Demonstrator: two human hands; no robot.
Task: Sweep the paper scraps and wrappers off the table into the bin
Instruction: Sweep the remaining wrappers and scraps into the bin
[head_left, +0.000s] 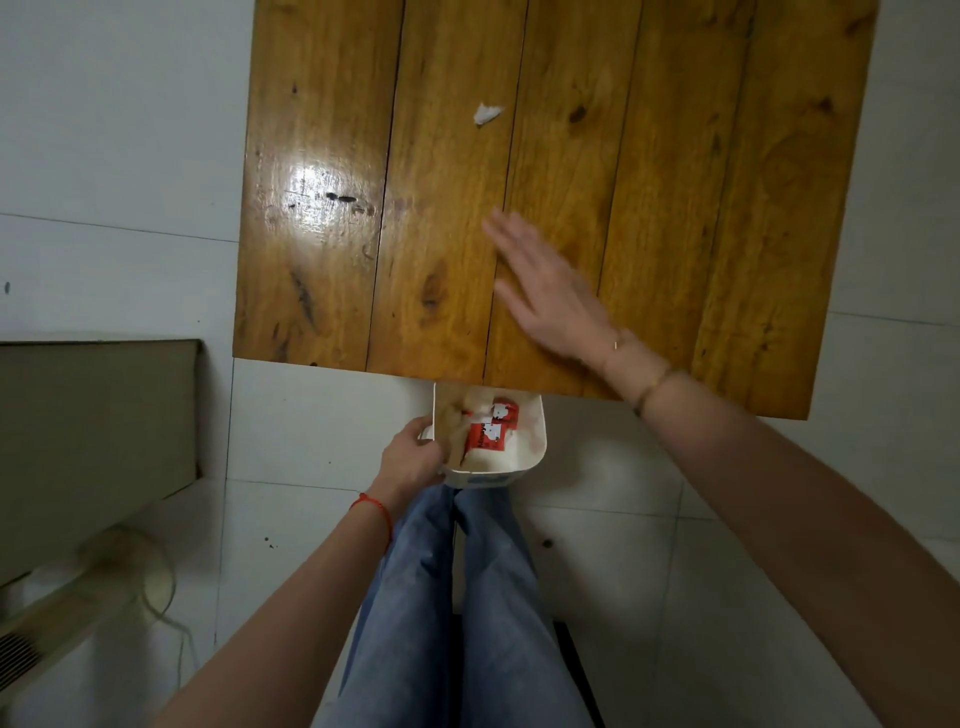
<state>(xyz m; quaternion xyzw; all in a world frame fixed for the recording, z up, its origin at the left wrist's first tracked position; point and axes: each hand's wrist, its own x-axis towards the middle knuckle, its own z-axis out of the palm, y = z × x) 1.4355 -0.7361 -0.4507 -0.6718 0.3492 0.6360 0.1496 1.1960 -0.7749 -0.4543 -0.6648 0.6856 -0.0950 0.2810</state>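
A wooden plank table (675, 156) fills the upper part of the head view. One small white paper scrap (487, 113) lies on it, far from the near edge. My right hand (550, 291) hovers flat over the table with fingers spread, well short of the scrap and holding nothing. Just below the table's near edge, my left hand (410, 457) grips the left rim of a small white bin (540, 447). Inside the bin lie red-and-white wrappers (488, 431) and pale crumpled paper (452, 426).
White floor tiles (130, 130) surround the table. A beige box (93, 431) stands at the left, with a pale fan (135, 566) below it. My legs in blue jeans (457, 597) are under the bin.
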